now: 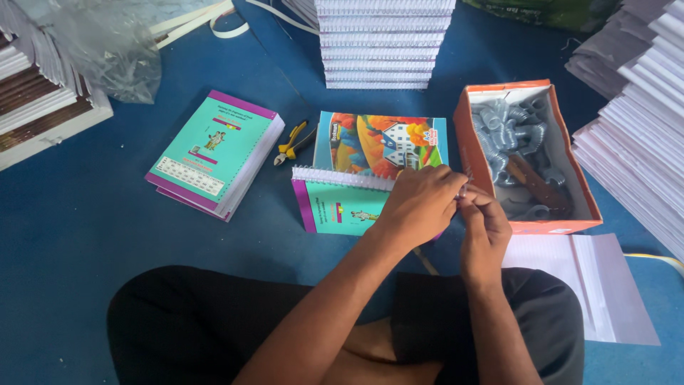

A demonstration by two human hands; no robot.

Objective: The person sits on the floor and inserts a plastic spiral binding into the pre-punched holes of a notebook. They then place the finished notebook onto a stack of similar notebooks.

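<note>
1. Both my hands meet at the right end of the notebook's spiral binding. My left hand lies over that end with the fingers curled down, and my right hand comes up from below, its fingertips pinched against the left ones on what looks like the tip of the wire.

2. The notebook sits straight ahead of me on the blue floor, just past my knees. It is open at the coil, teal cover toward me, picture cover with a house away from me.

3. The coil's long axis runs left to right across my view, so its free length stretches off to the left of my hands. My left hand is on top of it; my right only touches at the end.

4. The orange box stands just right of my hands, holding loose grey coils (a brownish thing lies among them, and I cannot make out what it is).

5. Yellow-handled pliers lie beside the notebook's far left corner, with a second teal book further left, both away from either hand.

6. My own fingers hide the coil's end, so I cannot tell whether it is bent, cut or threaded. The white stacks around me are cut off by the frame.
</note>
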